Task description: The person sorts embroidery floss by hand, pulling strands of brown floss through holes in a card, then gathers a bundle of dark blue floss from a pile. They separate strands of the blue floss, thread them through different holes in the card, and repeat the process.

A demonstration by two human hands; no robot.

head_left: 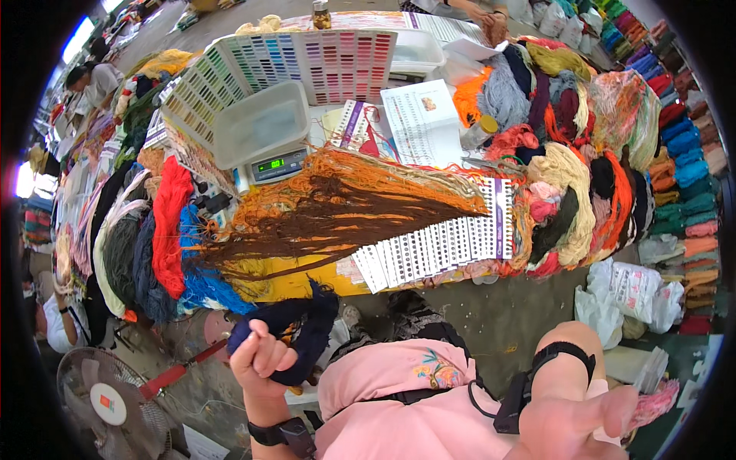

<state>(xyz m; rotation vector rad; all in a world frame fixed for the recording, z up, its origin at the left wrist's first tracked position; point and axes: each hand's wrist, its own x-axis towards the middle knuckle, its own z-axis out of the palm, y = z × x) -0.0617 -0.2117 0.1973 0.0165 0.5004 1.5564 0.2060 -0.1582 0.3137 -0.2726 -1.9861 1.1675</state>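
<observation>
My left hand (pixel 264 356) is closed, with fingers curled round a navy blue skein of thread (pixel 307 330) that hangs below the table's front edge. At the lower right, my right hand (pixel 579 425) is close to the camera and partly cut off by the frame. Its fingers are mostly hidden, so its grip does not show. Just beside it is a pink and white bundle of strands (pixel 658 402); whether the hand touches it is unclear. Long brown threads (pixel 330 218) and orange threads (pixel 337 172) lie spread across the table, reaching a row of white punched cards (pixel 437 249).
A colour sample board (pixel 349 65) stands behind a clear plastic tub (pixel 264 123) on a digital scale (pixel 277 165). Skeins in many colours, including a red one (pixel 170 222), drape over the table ends. A fan (pixel 107 402) stands lower left; plastic bags (pixel 632 287) lie right. Other people work beyond.
</observation>
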